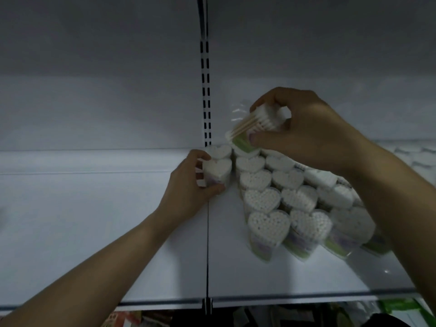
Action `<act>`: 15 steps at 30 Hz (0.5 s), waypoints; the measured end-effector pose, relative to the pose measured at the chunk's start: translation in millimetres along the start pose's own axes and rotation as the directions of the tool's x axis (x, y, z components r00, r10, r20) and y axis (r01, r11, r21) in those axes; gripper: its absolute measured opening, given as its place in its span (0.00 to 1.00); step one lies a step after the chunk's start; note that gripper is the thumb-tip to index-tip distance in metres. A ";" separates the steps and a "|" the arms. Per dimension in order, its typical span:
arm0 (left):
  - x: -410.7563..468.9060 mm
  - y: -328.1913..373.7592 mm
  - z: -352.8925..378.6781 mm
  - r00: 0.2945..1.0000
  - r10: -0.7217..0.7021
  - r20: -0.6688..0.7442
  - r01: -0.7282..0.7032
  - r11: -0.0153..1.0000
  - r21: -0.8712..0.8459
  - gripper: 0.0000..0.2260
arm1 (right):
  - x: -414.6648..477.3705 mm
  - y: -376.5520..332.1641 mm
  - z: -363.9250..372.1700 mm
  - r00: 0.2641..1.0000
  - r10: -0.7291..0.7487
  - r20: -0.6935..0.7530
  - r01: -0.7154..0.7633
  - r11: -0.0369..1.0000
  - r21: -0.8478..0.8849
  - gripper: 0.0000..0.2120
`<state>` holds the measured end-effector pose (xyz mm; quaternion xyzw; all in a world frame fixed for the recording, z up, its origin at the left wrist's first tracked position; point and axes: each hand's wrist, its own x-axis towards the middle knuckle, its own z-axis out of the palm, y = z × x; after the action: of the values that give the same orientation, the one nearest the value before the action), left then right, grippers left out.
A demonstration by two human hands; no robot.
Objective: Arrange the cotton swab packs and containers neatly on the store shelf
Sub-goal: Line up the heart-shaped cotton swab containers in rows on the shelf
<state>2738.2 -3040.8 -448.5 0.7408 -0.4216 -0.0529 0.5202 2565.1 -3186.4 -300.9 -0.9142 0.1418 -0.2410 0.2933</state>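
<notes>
Heart-shaped cotton swab containers (266,223) stand upright in close rows on the white shelf (94,220), to the right of its centre seam. Your left hand (186,185) curls its fingers and thumb round one more heart container (217,171) just left of the rows, near the slotted upright (204,90). Your right hand (306,135) pinches a tilted clear pack of wooden-stick swabs (257,122) between thumb and fingers, above the back row.

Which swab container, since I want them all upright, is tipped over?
The container in the right hand, above the back row: it is tilted, sticks showing side-on, while the other containers stand hearts up.
</notes>
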 end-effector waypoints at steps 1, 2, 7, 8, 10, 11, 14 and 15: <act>2.9 0.1 -1.0 1.000 -0.006 0.006 0.006 1.000 -0.016 0.27 | -0.7 1.9 -1.4 1.000 0.009 0.015 -0.009 1.000 -0.001 0.19; 5.7 0.1 -1.7 1.000 -0.004 0.009 0.004 1.000 -0.019 0.27 | -0.9 4.3 -2.6 1.000 0.018 0.015 -0.018 1.000 0.010 0.19; 9.5 1.7 3.0 1.000 0.015 0.020 -0.015 1.000 -0.001 0.27 | -1.5 11.1 -4.2 0.997 0.055 -0.054 -0.053 0.998 0.040 0.28; 9.0 1.7 4.3 1.000 0.018 0.015 -0.018 1.000 -0.001 0.26 | -1.7 11.5 -4.2 0.996 0.061 -0.064 -0.057 0.997 0.058 0.29; 8.1 1.1 5.9 1.000 0.022 -0.003 -0.022 1.000 -0.014 0.26 | -1.7 11.5 -2.4 0.995 0.063 -0.072 -0.058 0.996 0.069 0.28; 7.3 0.5 6.6 1.000 0.025 -0.010 -0.025 0.999 -0.026 0.27 | -0.8 11.4 -0.6 0.996 0.049 -0.078 -0.047 0.998 0.030 0.28; 4.8 -4.8 7.5 0.999 0.036 0.001 -0.036 0.996 -0.082 0.30 | 4.3 9.0 5.6 0.999 0.010 -0.044 -0.014 0.995 -0.101 0.28; 4.3 -7.2 5.3 0.999 0.032 0.018 -0.030 0.994 -0.103 0.33 | 6.9 8.3 8.0 1.000 0.008 -0.018 -0.011 0.991 -0.132 0.28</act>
<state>2742.3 -3046.9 -455.2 0.7060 -0.4349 -0.0736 0.5541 2574.2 -3192.0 -309.1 -0.9288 0.1642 -0.2375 0.2322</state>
